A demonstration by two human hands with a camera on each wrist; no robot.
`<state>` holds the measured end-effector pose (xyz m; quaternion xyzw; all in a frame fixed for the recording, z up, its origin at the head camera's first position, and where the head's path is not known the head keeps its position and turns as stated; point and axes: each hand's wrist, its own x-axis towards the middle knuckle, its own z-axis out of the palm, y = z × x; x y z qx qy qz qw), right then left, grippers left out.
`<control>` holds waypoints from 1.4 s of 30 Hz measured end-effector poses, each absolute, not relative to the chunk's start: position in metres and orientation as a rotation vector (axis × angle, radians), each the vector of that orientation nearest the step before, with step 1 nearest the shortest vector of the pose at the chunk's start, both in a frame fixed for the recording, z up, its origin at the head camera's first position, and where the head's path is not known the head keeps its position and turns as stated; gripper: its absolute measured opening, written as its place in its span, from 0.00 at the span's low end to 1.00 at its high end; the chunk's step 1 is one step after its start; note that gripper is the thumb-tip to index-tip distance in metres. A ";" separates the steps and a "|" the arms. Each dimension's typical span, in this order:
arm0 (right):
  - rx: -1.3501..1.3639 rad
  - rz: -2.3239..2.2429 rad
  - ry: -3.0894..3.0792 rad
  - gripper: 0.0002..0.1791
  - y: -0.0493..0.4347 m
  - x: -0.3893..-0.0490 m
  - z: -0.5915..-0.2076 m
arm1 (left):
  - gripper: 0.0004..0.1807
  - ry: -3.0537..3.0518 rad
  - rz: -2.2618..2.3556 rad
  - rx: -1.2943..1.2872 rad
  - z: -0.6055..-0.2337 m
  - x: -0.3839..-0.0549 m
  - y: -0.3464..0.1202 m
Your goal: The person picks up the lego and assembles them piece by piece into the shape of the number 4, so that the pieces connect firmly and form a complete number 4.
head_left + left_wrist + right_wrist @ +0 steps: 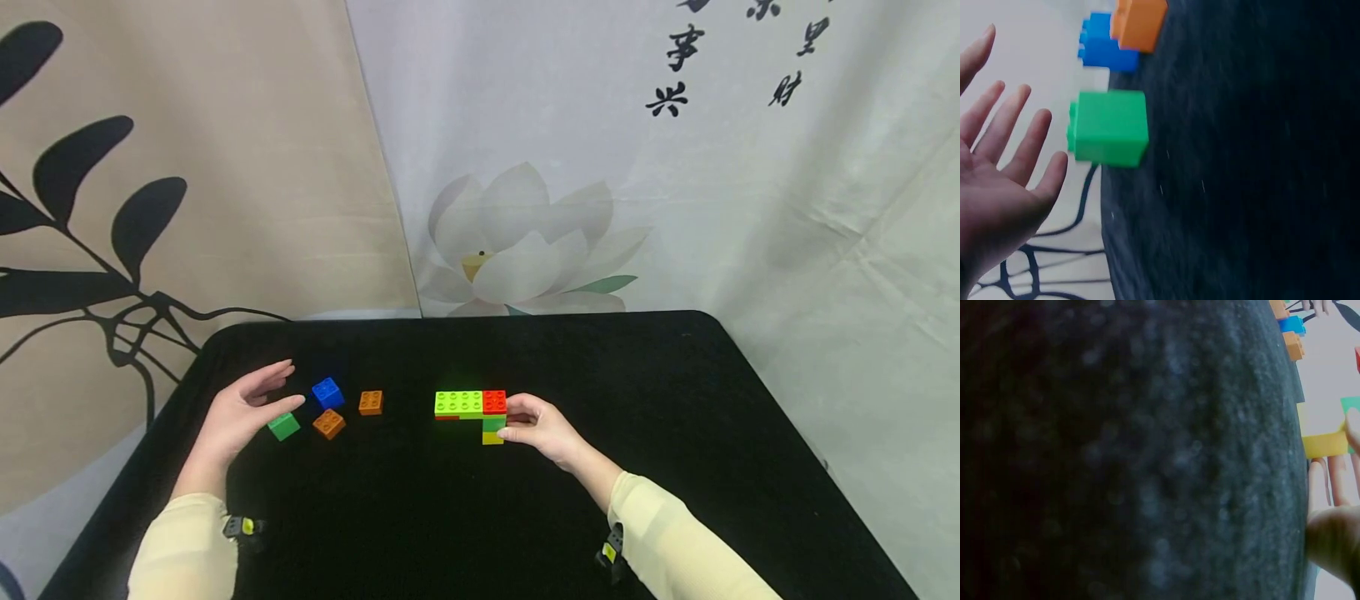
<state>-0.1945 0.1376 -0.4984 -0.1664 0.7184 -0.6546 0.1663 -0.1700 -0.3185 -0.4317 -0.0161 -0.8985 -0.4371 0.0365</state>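
Observation:
My right hand [546,433] grips the right end of a built brick model between thumb and fingers. Its top row shows a lime brick [458,403] beside a red brick [494,402], with a green brick [493,424] and a yellow brick [492,437] under the right end. A thin red part shows below the lime brick. My left hand [243,408] hovers at the table's left, fingers spread and holding nothing. Close by its thumb lies a loose green brick [1112,128], apart from the fingers in the left wrist view.
A blue brick [327,392] and two orange bricks [329,424] lie right of my left hand. The black cloth-covered table [420,517] has rounded far corners. Behind it hangs a printed curtain [540,125] with a lotus and plant design.

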 end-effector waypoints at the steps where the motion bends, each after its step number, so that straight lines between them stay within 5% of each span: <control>1: -0.474 -1.865 2.045 0.22 0.138 -0.194 -0.498 | 0.41 -2.771 -1.331 -0.060 -0.433 -0.169 -0.322; 42: -0.455 -1.852 2.030 0.23 0.138 -0.194 -0.496 | 0.41 -2.897 -1.434 -0.093 -0.470 -0.157 -0.364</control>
